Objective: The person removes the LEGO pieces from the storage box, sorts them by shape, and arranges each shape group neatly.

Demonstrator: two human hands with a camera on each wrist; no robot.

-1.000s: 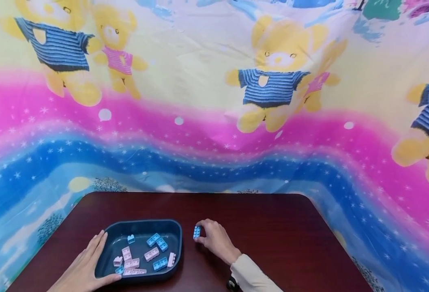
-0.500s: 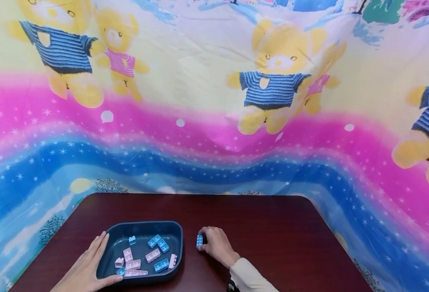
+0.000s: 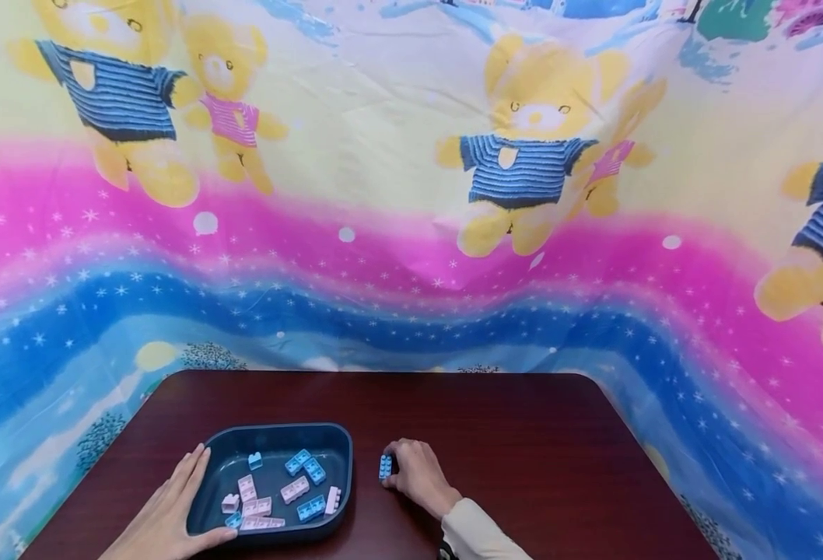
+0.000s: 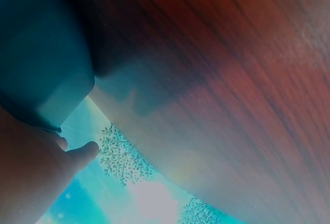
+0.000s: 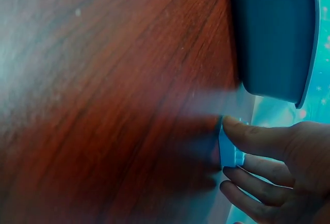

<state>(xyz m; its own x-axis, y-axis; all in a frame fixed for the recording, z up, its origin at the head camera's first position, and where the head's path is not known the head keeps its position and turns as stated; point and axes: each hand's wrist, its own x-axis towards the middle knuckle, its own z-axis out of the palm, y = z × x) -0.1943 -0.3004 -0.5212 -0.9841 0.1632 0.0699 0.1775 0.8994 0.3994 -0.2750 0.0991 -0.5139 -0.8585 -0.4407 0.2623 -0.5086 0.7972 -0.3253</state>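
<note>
My right hand (image 3: 418,473) pinches a blue building brick (image 3: 385,467) between thumb and fingers, just right of the tray. Its studs face up in the head view. In the right wrist view the brick (image 5: 231,145) is right at the tabletop, with the thumb on one side and fingers on the other. My left hand (image 3: 162,509) rests against the left side of the dark blue tray (image 3: 351,459), fingers straight and thumb at the near rim. In the left wrist view only part of that hand (image 4: 36,164) shows, beside the tray's outer wall (image 4: 46,53).
Inside the tray lie several loose bricks, among them a pink brick (image 3: 295,488), a blue brick (image 3: 310,509) and a small blue brick (image 3: 254,461). A dark red-brown wooden table (image 3: 523,443) bears it all. Behind hangs a cloth printed with bears (image 3: 383,311).
My right hand has come down and slightly nearer to me with the blue brick still pinched, and has hardly moved in the last half second. The left hand has stayed on the tray.
</note>
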